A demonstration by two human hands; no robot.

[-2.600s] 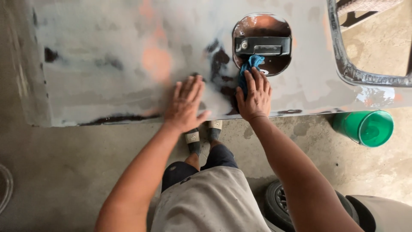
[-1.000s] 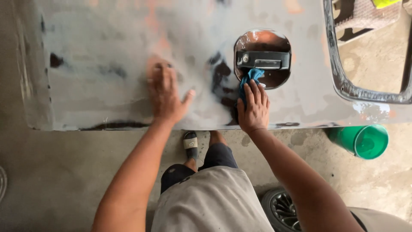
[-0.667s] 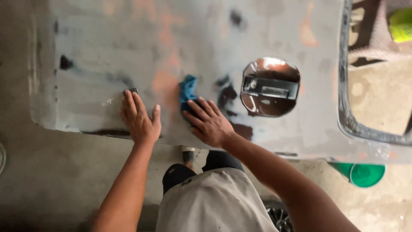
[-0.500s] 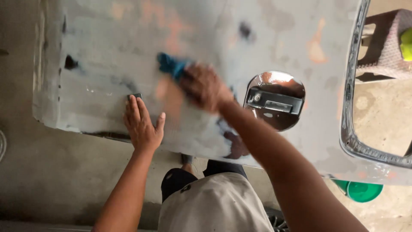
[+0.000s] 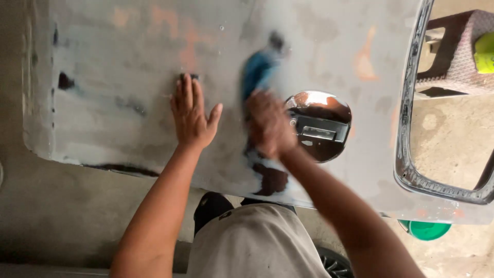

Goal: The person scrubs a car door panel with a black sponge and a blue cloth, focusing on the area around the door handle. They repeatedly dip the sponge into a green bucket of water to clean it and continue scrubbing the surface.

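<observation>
The right hand [image 5: 267, 126] has swept back from the upper left toward the handle recess [image 5: 320, 125], its grip apparently closed on the blue pad [image 5: 257, 72], though blur hides the fingers. The left hand [image 5: 193, 116] stays flat, fingers spread, holding nothing, on the grey panel [image 5: 128, 62].

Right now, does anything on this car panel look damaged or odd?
Yes. The grey door panel is patchy: dark bare spots at the left edge and below the right hand, and orange patches up top. The blue cloth is blurred.
</observation>
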